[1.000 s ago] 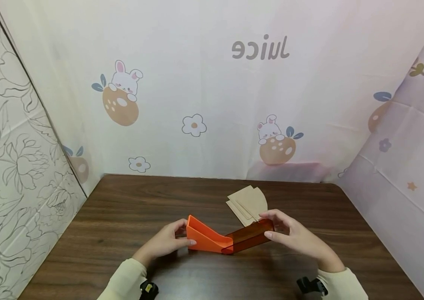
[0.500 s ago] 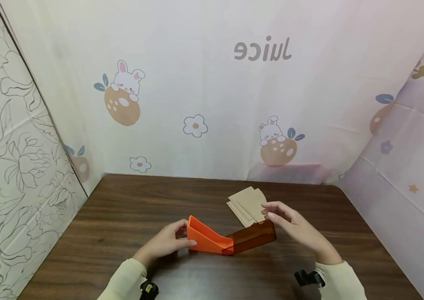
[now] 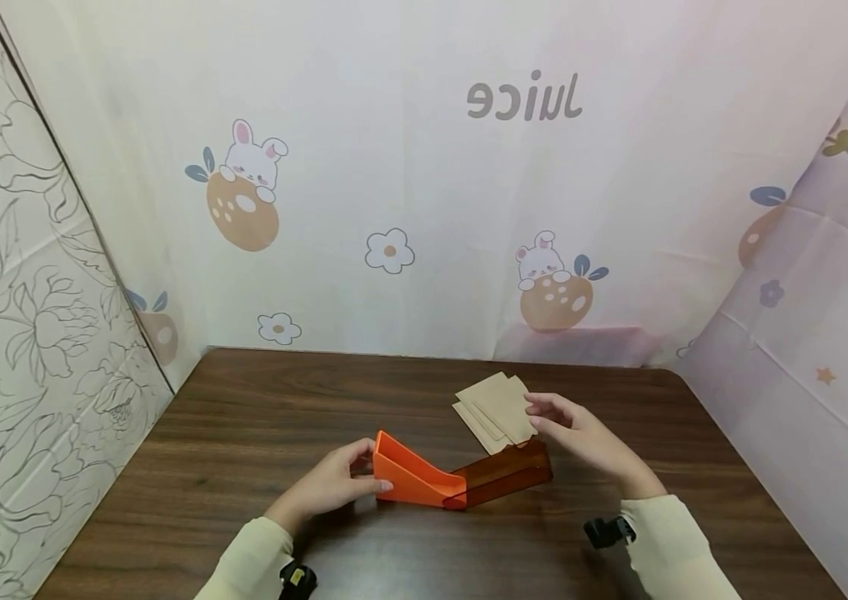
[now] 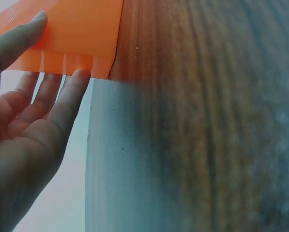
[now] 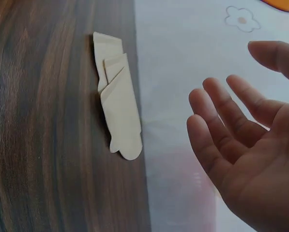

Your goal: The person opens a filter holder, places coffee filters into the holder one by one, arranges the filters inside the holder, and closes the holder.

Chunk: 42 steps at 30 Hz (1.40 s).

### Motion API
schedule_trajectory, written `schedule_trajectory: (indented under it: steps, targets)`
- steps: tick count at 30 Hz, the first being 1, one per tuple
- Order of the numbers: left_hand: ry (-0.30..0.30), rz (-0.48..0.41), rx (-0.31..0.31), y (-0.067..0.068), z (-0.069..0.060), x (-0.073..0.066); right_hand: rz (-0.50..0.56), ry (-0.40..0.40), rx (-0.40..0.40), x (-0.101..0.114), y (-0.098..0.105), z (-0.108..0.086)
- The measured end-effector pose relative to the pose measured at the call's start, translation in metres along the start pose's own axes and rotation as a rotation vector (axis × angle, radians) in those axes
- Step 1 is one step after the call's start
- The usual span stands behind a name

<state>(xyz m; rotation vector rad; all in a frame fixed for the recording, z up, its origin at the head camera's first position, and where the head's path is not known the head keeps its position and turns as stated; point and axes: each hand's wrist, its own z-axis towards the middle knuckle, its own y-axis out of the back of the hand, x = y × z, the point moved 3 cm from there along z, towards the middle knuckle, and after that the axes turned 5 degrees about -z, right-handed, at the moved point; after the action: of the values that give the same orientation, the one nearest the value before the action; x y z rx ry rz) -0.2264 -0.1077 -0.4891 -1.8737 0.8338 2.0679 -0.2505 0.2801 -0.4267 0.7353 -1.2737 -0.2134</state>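
Orange holder [image 3: 412, 481], pinched at its tall end by left hand [image 3: 329, 482], met at its low end by brown see-through cover [image 3: 508, 475], seated on wooden table [image 3: 303, 392], right hand [image 3: 584, 433] held loosely spread near tan flat pieces [image 3: 494, 408].

Right of the holder [image 3: 412, 481], papers [image 3: 494, 410] lie behind the cover [image 3: 508, 473].

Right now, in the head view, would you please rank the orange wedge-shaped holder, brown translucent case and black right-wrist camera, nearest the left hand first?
1. Orange holder, in the left hand
2. Brown case, further right
3. Black camera, farthest right
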Motion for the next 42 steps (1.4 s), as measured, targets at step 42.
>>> schedule_trajectory:
  steps: [42]
  targets:
    - [-0.002,-0.005,0.002,0.000,0.001,0.000,-0.367,-0.273,-0.088,-0.056,-0.015,0.053]
